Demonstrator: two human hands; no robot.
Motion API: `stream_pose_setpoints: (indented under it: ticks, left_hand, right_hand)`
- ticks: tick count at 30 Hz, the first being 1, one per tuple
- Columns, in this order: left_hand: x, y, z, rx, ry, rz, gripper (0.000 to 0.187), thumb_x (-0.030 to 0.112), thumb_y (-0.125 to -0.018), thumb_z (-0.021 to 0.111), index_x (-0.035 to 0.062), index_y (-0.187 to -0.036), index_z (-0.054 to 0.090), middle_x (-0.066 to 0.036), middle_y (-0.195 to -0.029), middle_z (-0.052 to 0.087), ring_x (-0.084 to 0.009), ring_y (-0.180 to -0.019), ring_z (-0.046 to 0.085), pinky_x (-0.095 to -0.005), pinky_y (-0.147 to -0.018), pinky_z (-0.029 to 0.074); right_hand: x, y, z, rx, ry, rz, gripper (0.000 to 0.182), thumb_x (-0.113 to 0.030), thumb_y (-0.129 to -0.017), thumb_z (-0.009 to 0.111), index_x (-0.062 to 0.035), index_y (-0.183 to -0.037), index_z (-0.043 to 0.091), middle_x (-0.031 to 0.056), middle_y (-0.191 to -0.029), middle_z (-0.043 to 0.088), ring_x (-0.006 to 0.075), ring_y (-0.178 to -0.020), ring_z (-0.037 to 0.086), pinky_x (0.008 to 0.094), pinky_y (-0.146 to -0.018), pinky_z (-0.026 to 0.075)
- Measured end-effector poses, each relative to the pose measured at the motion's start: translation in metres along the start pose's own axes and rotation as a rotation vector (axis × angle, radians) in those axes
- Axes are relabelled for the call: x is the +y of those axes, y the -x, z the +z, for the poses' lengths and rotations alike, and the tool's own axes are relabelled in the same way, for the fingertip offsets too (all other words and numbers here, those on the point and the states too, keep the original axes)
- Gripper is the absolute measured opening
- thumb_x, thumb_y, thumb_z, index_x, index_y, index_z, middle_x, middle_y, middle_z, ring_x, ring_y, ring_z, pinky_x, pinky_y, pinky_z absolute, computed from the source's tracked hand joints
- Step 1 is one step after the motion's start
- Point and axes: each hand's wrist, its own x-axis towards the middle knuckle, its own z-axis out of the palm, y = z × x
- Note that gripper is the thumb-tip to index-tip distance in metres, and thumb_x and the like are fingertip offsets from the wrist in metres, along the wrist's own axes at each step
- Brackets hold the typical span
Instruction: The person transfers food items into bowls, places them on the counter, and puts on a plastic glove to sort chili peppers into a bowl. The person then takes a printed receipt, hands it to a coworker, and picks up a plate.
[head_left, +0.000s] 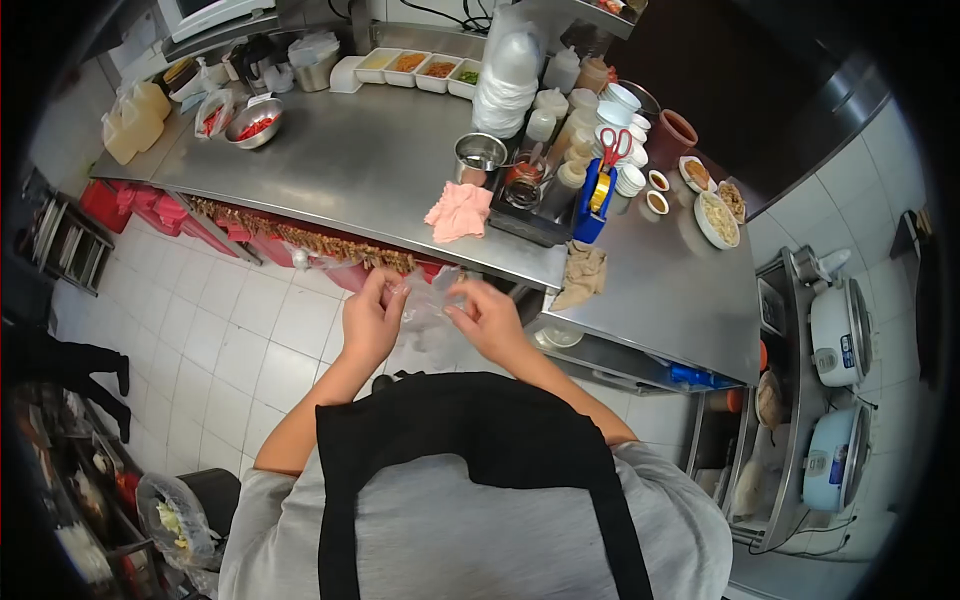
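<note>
In front of my apron, short of the counter edge, a thin clear plastic bag (428,312) hangs between my hands, crumpled and see-through. My left hand (375,312) pinches its left side between thumb and fingers. With curled fingers my right hand (486,318) grips the upper right side. Just beyond them, a pink cloth (459,211) lies bunched on the steel counter (335,165). A beige cloth (581,274) drapes over the counter's corner, to the right of my right hand.
Red scissors (615,147) stand by a blue tape dispenser (597,200) among bottles and cups. White food trays (408,68) line the back. A metal bowl (254,123) holds red pieces. Rice cookers (838,335) sit on right shelves. At left, another person's legs (85,370) show near a lined bin (180,520).
</note>
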Motion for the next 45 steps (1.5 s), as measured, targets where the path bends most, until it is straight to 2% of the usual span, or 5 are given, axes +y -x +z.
stream_pose_setpoints:
  ticks: [8,20,24,29,45]
  left_hand:
    - [0.035,0.04,0.017,0.05,-0.285,0.701,0.016,0.003,-0.069,0.062,0.0075,-0.084,0.058,-0.006,-0.068,0.058,-0.0259,-0.061,0.059,-0.0345,-0.054,0.046]
    - [0.005,0.002,-0.015,-0.111,-0.302,1.144,0.013,0.012,-0.069,0.058,0.0086,-0.082,0.055,-0.006,-0.072,0.054,-0.0216,-0.071,0.058,-0.0318,-0.063,0.046]
    - [-0.013,-0.035,-0.072,-0.233,-0.142,0.948,0.013,0.013,-0.075,0.061,0.0081,-0.086,0.055,-0.009,-0.077,0.057,-0.0257,-0.073,0.059,-0.0347,-0.065,0.048]
    - [-0.094,-0.054,-0.167,-0.329,0.202,0.509,0.032,-0.004,-0.081,0.05,0.0057,-0.111,0.058,-0.011,-0.098,0.064,-0.0261,-0.088,0.063,-0.035,-0.077,0.051]
    - [-0.281,-0.114,-0.401,0.351,-0.189,-0.07,0.019,-0.001,-0.082,0.06,0.0035,-0.1,0.063,-0.01,-0.095,0.068,-0.0258,-0.086,0.068,-0.038,-0.093,0.047]
  right_hand:
    - [0.028,-0.028,0.035,-0.249,-1.777,0.639,0.032,-0.024,-0.09,0.061,-0.0094,-0.118,0.056,0.0051,-0.093,0.062,0.0217,-0.086,0.062,0.0358,-0.074,0.052]
    - [-0.064,-0.143,0.095,-0.289,-1.822,0.318,0.088,-0.082,-0.073,0.038,-0.0317,-0.144,0.026,0.0019,-0.152,0.015,0.0373,-0.136,0.018,0.0656,-0.104,0.016]
    - [-0.097,-0.208,0.143,-0.248,-1.525,0.291,0.072,-0.053,-0.084,0.061,-0.0177,-0.14,0.033,0.0115,-0.143,0.028,0.0377,-0.131,0.026,0.0565,-0.107,0.021]
    - [-0.117,-0.295,0.2,-0.117,-1.613,0.448,0.019,-0.014,-0.083,0.069,-0.0073,-0.079,0.051,0.0021,-0.067,0.055,0.0135,-0.054,0.053,0.0243,-0.047,0.044]
    - [0.008,-0.554,0.321,0.167,-0.968,0.61,0.042,-0.011,-0.079,0.069,0.0,-0.115,0.049,0.0015,-0.076,0.054,0.0097,-0.052,0.046,0.0241,-0.049,0.041]
